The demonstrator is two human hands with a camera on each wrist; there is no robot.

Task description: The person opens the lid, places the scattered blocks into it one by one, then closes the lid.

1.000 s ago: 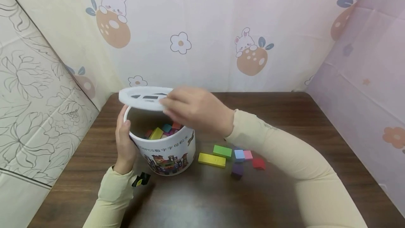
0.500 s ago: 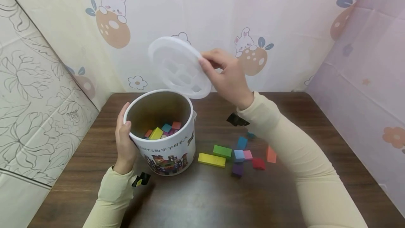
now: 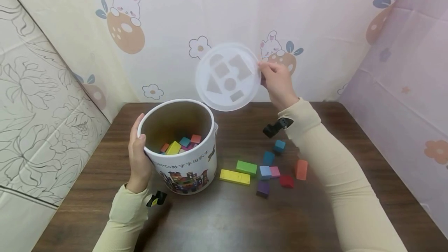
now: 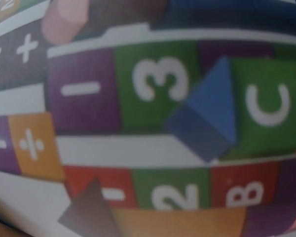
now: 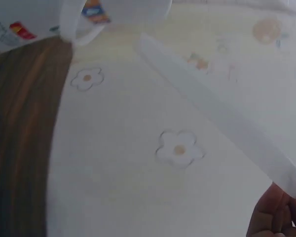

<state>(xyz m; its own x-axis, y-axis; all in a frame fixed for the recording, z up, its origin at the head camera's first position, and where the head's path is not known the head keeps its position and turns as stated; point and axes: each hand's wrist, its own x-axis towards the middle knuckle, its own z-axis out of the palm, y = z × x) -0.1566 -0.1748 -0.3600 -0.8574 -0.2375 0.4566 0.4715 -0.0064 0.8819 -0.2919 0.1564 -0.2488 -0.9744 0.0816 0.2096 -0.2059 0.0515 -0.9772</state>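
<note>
A white printed bucket stands open at the left of the table, with several coloured wooden blocks inside. My left hand holds its left side, thumb near the rim; the far fingers are partly hidden behind the wall. In the left wrist view, the bucket's printed wall fills everything. Up in the air to the right of the bucket, my right hand pinches the edge of a round translucent lid with cut-out shapes. The right wrist view shows this lid edge-on, with fingers at its lower end.
Right of the bucket lie loose blocks on the dark wooden table: yellow, green, purple, red, orange and several more. A patterned curtain hangs behind the table.
My right hand has lifted the lid off the bucket's top and carried it right, turning its face toward the head camera. The left hand and bucket have stayed put.
</note>
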